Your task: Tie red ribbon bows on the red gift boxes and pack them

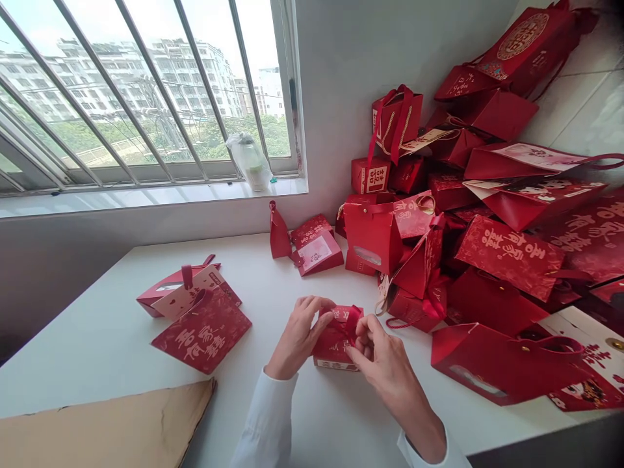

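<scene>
A small red gift box (332, 353) with pale lettering and a cream lower edge lies on the white table in front of me. Across its top runs a red ribbon (351, 320), bunched into a bow or loop. From the left, my left hand (305, 333) reaches over the box, its thumb and fingers pinching at the ribbon. My right hand (387, 359) is on the other side, fingers curled and closed on the ribbon near the right edge. The fingertips partly hide the ribbon, so I cannot tell how it is knotted.
Red gift boxes (509, 253) pile up against the wall at right. Several more red boxes (205, 331) stand at left, others (316, 247) at the back. A cardboard piece (112, 426) covers the front-left table corner (73, 364). A plastic bag (249, 162) sits on the windowsill.
</scene>
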{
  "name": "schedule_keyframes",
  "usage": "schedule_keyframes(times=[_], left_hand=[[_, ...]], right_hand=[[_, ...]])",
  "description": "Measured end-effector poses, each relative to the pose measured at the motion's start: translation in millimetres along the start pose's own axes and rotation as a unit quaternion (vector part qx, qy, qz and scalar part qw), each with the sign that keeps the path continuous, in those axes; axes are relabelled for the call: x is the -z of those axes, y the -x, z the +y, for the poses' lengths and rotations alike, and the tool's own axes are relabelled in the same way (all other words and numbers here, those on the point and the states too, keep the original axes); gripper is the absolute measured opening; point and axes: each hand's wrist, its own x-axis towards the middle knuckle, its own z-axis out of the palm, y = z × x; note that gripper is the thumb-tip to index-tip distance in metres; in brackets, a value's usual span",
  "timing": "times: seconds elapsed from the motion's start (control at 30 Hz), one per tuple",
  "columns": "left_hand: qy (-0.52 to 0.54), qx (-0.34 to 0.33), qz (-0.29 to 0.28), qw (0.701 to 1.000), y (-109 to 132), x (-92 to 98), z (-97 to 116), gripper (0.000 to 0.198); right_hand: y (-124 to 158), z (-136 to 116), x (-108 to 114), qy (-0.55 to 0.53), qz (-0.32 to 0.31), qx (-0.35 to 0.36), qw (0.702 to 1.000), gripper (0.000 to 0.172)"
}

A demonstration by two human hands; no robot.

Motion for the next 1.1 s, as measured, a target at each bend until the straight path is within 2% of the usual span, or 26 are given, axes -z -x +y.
schedule_keyframes(times=[0.23, 0.37, 0.73, 0.97, 1.1], left_hand=[[-0.008, -0.019, -0.005, 1.000, -1, 4.0, -5, 0.016], [-0.013, -0.003, 0.013, 1.000, -6, -0.5, -6, 0.022], [0.015, 0.036, 0.066, 0.997, -13, -9.1, -5, 0.025], [0.019, 0.024, 0.066, 0.997, -14, -8.7, -10, 0.026], [0.016, 0.013, 0.031, 0.999, -13, -4.0, -9, 0.027]], right_hand=[[0, -2, 1, 0.002, 0.007, -0.016, 1.000, 0.009], [-1, -1, -3, 0.006, 0.020, -0.026, 0.999, 0.005], [-4, -1, -3, -0.016, 0.033, -0.014, 0.999, 0.011], [-5, 1, -3, -0.033, 0.023, -0.023, 0.999, 0.014], [-5, 4, -3, -0.054, 0.017, -0.027, 0.998, 0.017]])
